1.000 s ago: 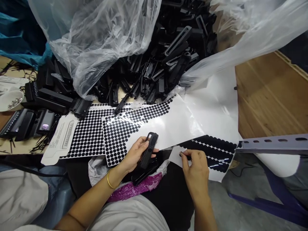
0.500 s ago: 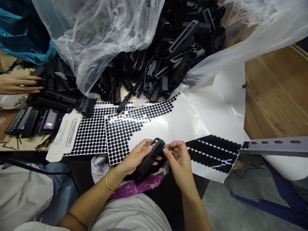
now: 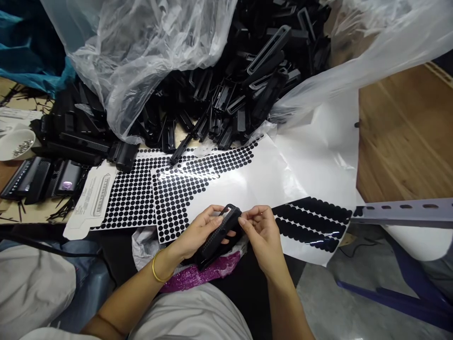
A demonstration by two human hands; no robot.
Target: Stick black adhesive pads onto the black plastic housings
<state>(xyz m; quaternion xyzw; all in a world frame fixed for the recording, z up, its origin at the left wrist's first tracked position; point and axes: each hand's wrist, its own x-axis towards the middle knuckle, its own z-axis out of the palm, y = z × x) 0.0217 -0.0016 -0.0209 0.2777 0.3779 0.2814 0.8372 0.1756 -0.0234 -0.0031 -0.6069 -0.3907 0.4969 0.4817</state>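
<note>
My left hand [image 3: 200,231] is wrapped round a long black plastic casing [image 3: 216,236] with a textured face and a slot near its upper end. The casing is tilted, its upper end pointing away to the right. My right hand [image 3: 262,233] is closed in a pinch, thumb and forefinger touching the casing's right edge near that end. Whatever lies between those fingertips is too small to make out. Just beyond my hands lies a white sheet of round black stickers [image 3: 173,208], partly bare, overlapping another sticker sheet [image 3: 127,198].
A heap of black plastic parts [image 3: 222,104] spills from a clear plastic bag [image 3: 152,52]. At left are a printed card [image 3: 94,198], finished-looking casings [image 3: 42,179] and a white bowl of small metal pieces [image 3: 17,144]. A slotted metal bar [image 3: 406,210] juts in at right.
Another person's hand at the far left has left the view, uncovering the bowl. The view has shifted slightly; my hands and the casing keep nearly the same pose.
</note>
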